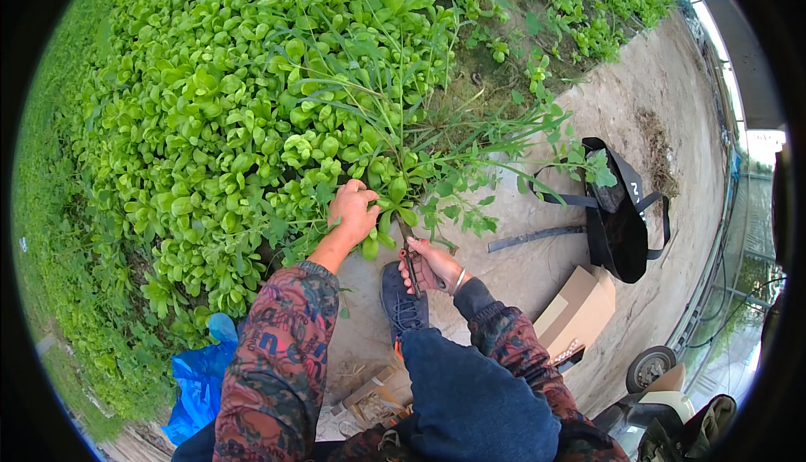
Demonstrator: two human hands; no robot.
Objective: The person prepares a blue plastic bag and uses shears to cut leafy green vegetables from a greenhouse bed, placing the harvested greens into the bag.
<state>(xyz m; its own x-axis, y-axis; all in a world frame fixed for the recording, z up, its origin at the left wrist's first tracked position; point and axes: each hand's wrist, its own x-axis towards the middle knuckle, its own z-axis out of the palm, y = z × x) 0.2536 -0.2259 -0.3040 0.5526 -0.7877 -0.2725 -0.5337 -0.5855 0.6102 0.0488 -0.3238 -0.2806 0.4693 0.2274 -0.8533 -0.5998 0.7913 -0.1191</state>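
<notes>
My left hand (354, 211) is at the near edge of a dense bed of leafy greens (208, 122), its fingers curled against the leaves of one plant (398, 201). Whether those fingers pinch the plant is hidden. Just to the right, my right hand (434, 264) grips a small hand tool (410, 268) with a dark handle and a reddish part, perhaps pruning shears. The tool points up toward the base of the same plant. Tall grass weeds (402, 109) rise behind it, and a broad-leaved weed (466, 207) spreads to the right.
A black tote bag (620, 229) and a cardboard box (576, 311) stand on the pale ground (655, 122) at right. A blue plastic bag (200, 377) lies at lower left. My shoe (403, 304) is below my hands. A wheel (652, 367) shows at lower right.
</notes>
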